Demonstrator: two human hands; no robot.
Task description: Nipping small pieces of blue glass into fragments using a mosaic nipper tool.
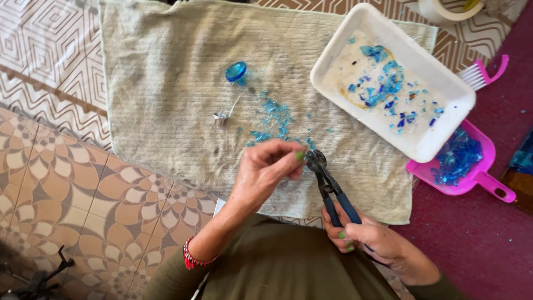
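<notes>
1. Left hand (269, 166): fingers pinched on a small piece, too small to identify, held at the nippers' head near the towel's (161, 83) front edge.
2. Right hand (371, 238): closed around the blue-handled nippers (328, 186).
3. Blue glass fragments (272, 119) lie mid-towel; more chips fill the white tray (444, 130) at the right edge.
4. Blue bottle top (236, 71) remains uncut.

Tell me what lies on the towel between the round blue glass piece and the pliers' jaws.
In the head view, a scatter of small blue glass shards lies on the towel between the round blue glass piece and the pliers.
</notes>
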